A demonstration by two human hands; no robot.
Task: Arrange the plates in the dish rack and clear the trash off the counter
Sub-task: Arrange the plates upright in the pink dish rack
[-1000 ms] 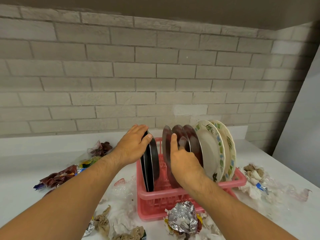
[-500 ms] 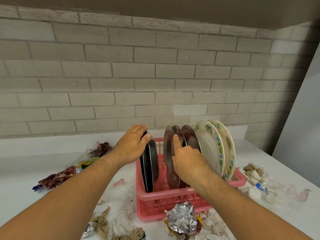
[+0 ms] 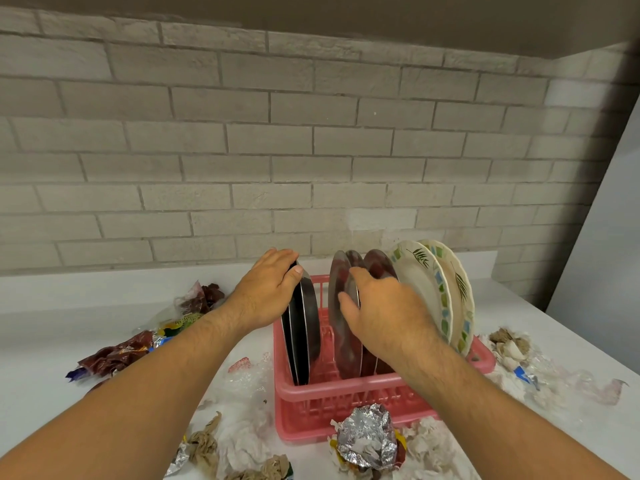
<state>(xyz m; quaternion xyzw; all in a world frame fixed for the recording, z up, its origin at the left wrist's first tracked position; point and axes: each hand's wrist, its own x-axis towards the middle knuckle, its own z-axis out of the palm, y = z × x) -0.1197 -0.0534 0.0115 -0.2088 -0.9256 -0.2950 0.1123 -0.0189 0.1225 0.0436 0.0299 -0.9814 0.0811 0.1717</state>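
A pink dish rack (image 3: 343, 389) stands on the white counter (image 3: 52, 341). Two dark steel plates (image 3: 306, 327) stand upright at its left end, and my left hand (image 3: 270, 292) grips their top edge. In the middle stand three steel plates (image 3: 337, 306). My right hand (image 3: 384, 310) holds them, thumb on the front plate's face and fingers curled over the rims. Two cream patterned plates (image 3: 426, 282) lean at the rack's right end. Trash lies around: a foil ball (image 3: 367, 438), crumpled tissues (image 3: 239, 445), red wrappers (image 3: 117, 351).
A grey brick wall (image 3: 311, 150) rises behind the counter. More wrappers (image 3: 202, 297) lie at the back left. Paper scraps and clear plastic (image 3: 519, 355) lie to the right of the rack. A grey panel (image 3: 602, 254) closes off the right side.
My right hand has gone from pointing a finger up along the middle plates to curling over their rims, shifting slightly right. My left hand stays on the dark plates.
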